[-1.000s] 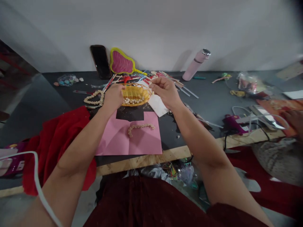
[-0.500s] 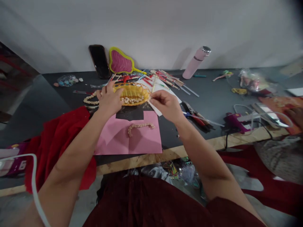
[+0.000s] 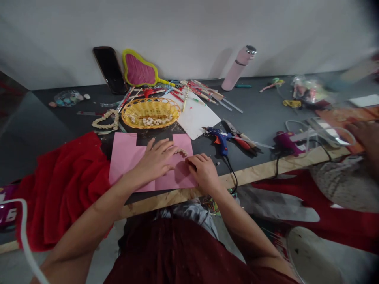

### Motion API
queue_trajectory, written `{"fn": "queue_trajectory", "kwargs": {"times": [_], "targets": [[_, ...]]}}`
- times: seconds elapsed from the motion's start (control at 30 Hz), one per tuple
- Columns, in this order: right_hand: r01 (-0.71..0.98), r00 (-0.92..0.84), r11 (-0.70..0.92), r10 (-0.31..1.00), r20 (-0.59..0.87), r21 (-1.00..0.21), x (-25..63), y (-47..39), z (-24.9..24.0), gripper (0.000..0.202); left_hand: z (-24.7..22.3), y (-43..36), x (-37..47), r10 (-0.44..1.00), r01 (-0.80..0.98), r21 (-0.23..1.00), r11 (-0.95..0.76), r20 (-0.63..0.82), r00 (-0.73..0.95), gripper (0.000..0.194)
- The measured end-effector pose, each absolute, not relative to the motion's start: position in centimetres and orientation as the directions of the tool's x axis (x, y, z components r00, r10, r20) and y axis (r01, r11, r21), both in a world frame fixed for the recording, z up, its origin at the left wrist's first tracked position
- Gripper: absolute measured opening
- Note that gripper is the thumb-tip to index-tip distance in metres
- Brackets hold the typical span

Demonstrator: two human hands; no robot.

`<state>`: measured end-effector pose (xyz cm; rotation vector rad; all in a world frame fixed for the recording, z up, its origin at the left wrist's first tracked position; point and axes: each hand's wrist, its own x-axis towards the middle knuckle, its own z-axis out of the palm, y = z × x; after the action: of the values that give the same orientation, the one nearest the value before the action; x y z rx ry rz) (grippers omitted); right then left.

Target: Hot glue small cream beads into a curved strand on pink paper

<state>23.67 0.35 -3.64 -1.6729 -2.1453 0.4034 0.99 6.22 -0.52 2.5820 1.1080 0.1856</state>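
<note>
A cut pink sheet (image 3: 122, 157) lies near the table's front edge. My left hand (image 3: 156, 161) is over its middle with fingers spread, hiding much of a curved strip of small beige pieces (image 3: 181, 151). At the sheet's right edge, my right hand (image 3: 203, 170) has its fingers curled together; what they hold, if anything, is hidden. Behind the sheet stands a yellow woven basket (image 3: 151, 112) with small beige pieces inside. A loop of similar pieces (image 3: 115, 115) rests left of the basket.
A blue glue gun (image 3: 223, 142) and pliers (image 3: 244, 142) are on the right. Red cloth (image 3: 68, 185) covers the left front. A pink bottle (image 3: 238, 71) and a phone (image 3: 111, 71) stand at the wall. Another person's hand (image 3: 365, 134) is far right.
Both my hands have moved from the basket toward me, down to the pink sheet. The glue gun now shows fully. The whole view has shifted slightly.
</note>
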Motion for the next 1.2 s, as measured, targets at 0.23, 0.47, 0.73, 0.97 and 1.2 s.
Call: {"fn": "queue_trajectory", "kwargs": {"times": [0.23, 0.47, 0.73, 0.97, 1.2], "targets": [[0.840, -0.191, 0.268, 0.960, 0.206, -0.471, 23.8, 0.4, -4.2, 0.013, -0.3, 6.3, 0.1, 0.694, 0.653, 0.462, -0.600, -0.104, 0.712, 0.090], [0.857, -0.179, 0.297, 0.938, 0.298, -0.421, 23.5, 0.7, -5.0, 0.008, -0.5, 6.3, -1.1, 0.689, 0.653, 0.515, -0.555, -0.155, 0.708, 0.103], [0.843, -0.108, 0.254, 0.944, 0.313, -0.473, 23.7, 0.7, -5.5, 0.009, -1.1, 6.3, -1.4, 0.646, 0.607, 0.515, -0.605, -0.127, 0.753, 0.094], [0.833, -0.080, 0.232, 0.949, 0.306, -0.501, 23.7, 0.9, -5.4, 0.012, -1.4, 6.3, -1.5, 0.649, 0.620, 0.494, -0.610, -0.138, 0.748, 0.095], [0.829, -0.084, 0.231, 0.952, 0.295, -0.509, 23.7, 0.9, -5.4, 0.009, -1.7, 6.3, -1.6, 0.644, 0.606, 0.479, -0.635, -0.105, 0.758, 0.094]]}}
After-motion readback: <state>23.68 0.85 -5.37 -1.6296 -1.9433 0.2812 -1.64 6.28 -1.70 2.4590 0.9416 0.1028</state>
